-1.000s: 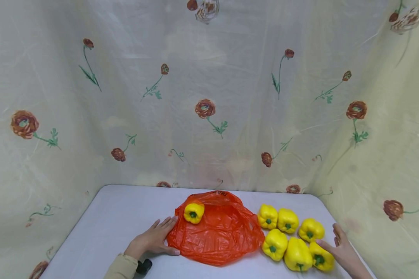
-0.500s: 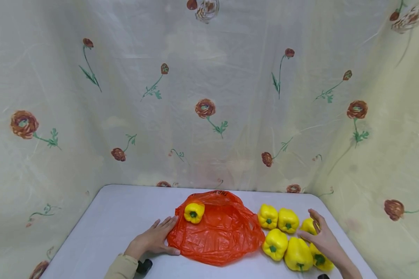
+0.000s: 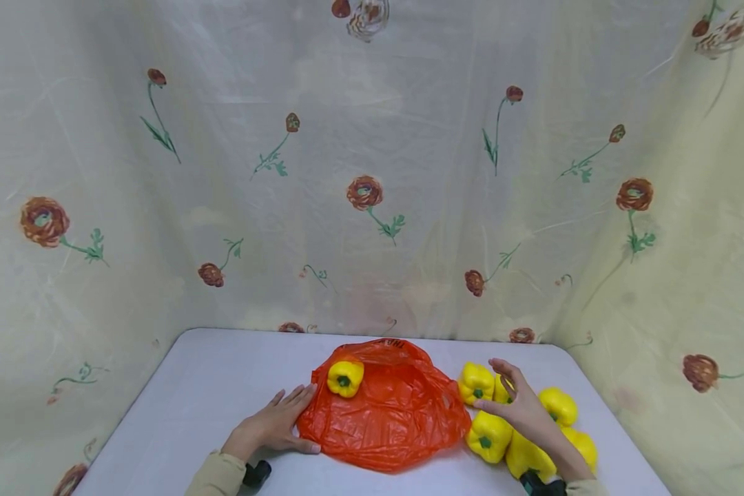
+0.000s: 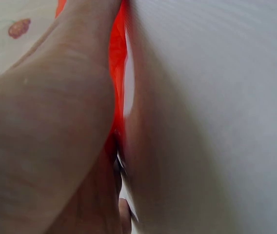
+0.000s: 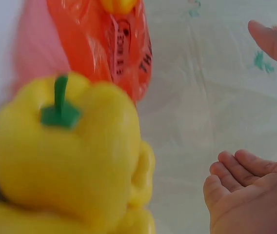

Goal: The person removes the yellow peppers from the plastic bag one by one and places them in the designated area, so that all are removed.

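Observation:
A red plastic bag [image 3: 384, 427] lies spread on the table, with one yellow bell pepper [image 3: 345, 379] at its upper left part. My left hand [image 3: 273, 424] rests flat on the table at the bag's left edge, fingertips and thumb right at the plastic. Over the group of yellow bell peppers [image 3: 488, 437] to the right of the bag hovers my right hand [image 3: 521, 406], thumb and fingers spread apart with nothing between them. Its fingers stand close to the back left pepper [image 3: 474, 383]. In the right wrist view a pepper [image 5: 65, 161] fills the left side, apart from the hand [image 5: 250, 195].
Several peppers stand together on the right of the white table [image 3: 223, 365]; my right hand and forearm partly cover some of them. A flower-printed curtain [image 3: 372, 275] encloses the table at the back and sides.
My right hand has moved left from the right edge of the peppers, across them, to the back left ones. The left hand, the bag and the pepper on it have stayed put.

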A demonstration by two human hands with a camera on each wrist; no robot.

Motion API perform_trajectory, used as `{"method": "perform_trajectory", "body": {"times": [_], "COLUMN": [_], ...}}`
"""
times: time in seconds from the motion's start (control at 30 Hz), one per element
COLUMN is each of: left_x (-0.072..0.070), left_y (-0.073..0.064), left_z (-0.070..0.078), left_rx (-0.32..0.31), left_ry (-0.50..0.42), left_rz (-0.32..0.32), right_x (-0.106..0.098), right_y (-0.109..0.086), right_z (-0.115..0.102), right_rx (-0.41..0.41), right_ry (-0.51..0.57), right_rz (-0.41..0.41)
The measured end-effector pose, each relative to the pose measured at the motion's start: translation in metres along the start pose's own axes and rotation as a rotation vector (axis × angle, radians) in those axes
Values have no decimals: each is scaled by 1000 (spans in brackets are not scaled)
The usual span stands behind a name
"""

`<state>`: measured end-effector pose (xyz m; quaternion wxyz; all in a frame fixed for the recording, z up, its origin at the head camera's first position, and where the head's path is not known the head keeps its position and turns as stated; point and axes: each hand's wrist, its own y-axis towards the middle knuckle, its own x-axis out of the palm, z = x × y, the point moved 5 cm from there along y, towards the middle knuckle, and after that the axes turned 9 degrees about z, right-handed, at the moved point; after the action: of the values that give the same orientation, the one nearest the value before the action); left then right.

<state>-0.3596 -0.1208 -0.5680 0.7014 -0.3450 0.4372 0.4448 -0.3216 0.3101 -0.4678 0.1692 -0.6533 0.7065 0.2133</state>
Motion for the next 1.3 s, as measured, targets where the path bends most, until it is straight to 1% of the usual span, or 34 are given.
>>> {"method": "perform_trajectory", "body": {"times": [0.27, 0.4, 0.57, 0.73, 0.87, 1.0, 1.1, 1.3], "left_x": [-2, -4, -4, -1, -1, -3, -4, -4], "left_y": [-2, -2, 0, 1, 1, 1, 0, -2], "left_z": [2, 1, 0, 1, 2, 2, 2, 2], "left_rx": [-4, -2, 12, 20, 16, 16, 14, 6], "left_ry": [-12, -7, -7, -8, -9, -5, -5, -13], "left_rz": [-11, -9, -8, -7, -4, -3, -2, -9], "right_x": [36, 56, 83, 108, 122, 134, 143, 161], "right_y": [5, 13, 19, 23, 27, 29, 30, 36], "right_z": [-15, -18, -26, -34, -41, -47, -49, -53], "right_rx": [9, 21, 41, 59, 39, 3, -11, -55], "right_ry": [52, 77, 104, 96, 122, 174, 171, 159], "right_rz": [-54, -57, -59, -69, -92, -145, -185, -232]}}
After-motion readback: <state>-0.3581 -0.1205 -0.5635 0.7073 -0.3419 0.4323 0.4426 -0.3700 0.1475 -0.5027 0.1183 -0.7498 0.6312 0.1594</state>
